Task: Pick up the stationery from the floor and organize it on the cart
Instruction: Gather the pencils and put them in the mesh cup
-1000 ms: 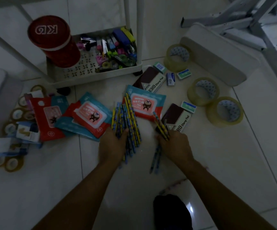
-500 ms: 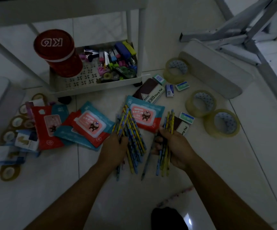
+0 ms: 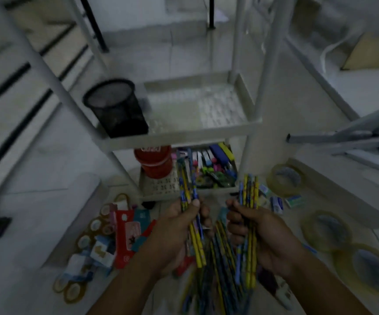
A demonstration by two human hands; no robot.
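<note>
Because the whole view is smeared and dim, single pencils cannot be counted. The left hand (image 3: 184, 226) has its fingers curled round one small bundle (image 3: 196, 246), and the right hand (image 3: 259, 230) grips a second bundle (image 3: 249, 192), both in front of the cart (image 3: 184, 136). Loose pencils (image 3: 218, 280) lie on the floor between the wrists, partly hidden by them. One black mesh cup (image 3: 115, 108) stands at the middle shelf's left edge. One red tin (image 3: 154, 164) below is half-covered by that shelf's rim. Three tape rolls (image 3: 309, 235) lie on the floor at right.
</note>
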